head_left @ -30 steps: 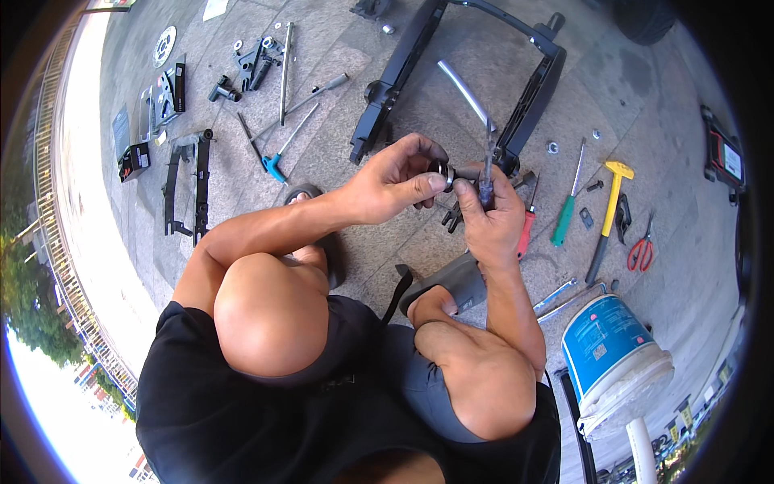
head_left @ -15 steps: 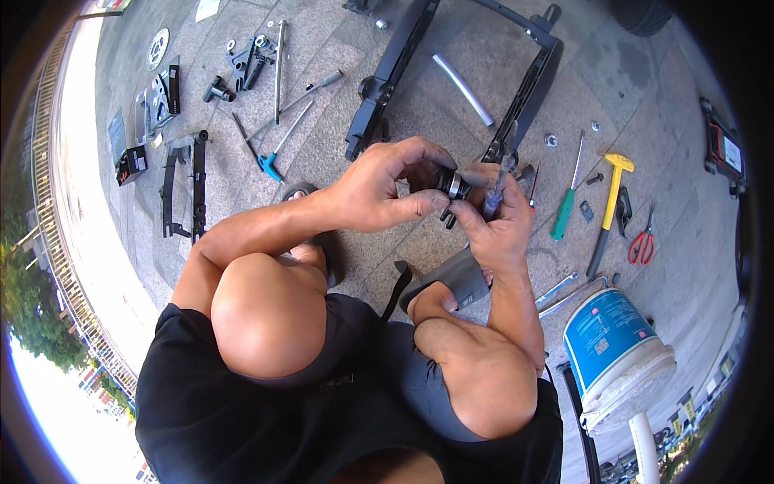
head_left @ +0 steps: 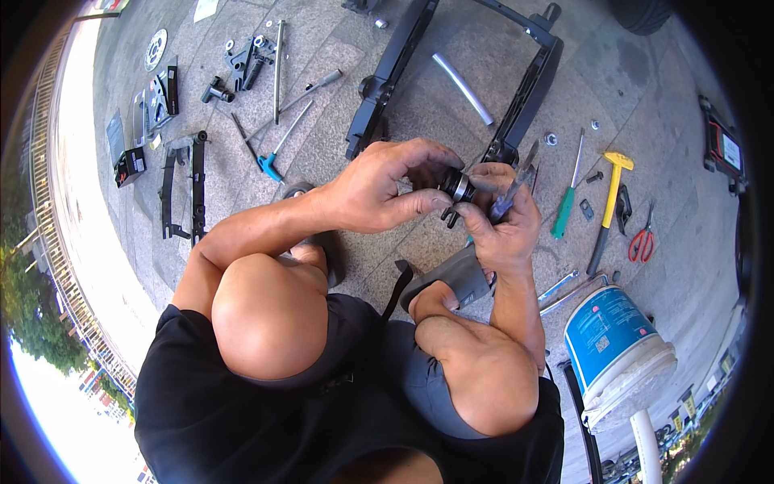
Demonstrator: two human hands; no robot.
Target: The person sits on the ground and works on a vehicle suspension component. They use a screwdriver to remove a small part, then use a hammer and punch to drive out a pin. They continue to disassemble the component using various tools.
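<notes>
Over the ground between my knees and a black metal frame [head_left: 377,89], my left hand [head_left: 385,187] is curled around a black cylindrical part with a shiny silver ring [head_left: 460,189]. Small black prongs stick out below the part. My right hand [head_left: 506,226] pinches its right end with the thumb and fingertips. Tucked in that same hand is a screwdriver-like tool with a translucent purple-blue handle [head_left: 504,205]; its shaft slants up and to the right. Much of the black part is hidden inside my left fingers.
On the right lie a green-handled screwdriver [head_left: 564,211], a yellow hammer [head_left: 610,202], red-handled pliers [head_left: 642,244] and a blue-white bucket [head_left: 609,335]. A silver tube [head_left: 463,89] rests inside the frame. To the left are a blue T-handle wrench [head_left: 271,166] and a small black bracket frame [head_left: 198,189].
My right hand has turned slightly, and the purple-handled tool in it now tilts further right. The ringed part has shifted a little; my left hand has barely moved.
</notes>
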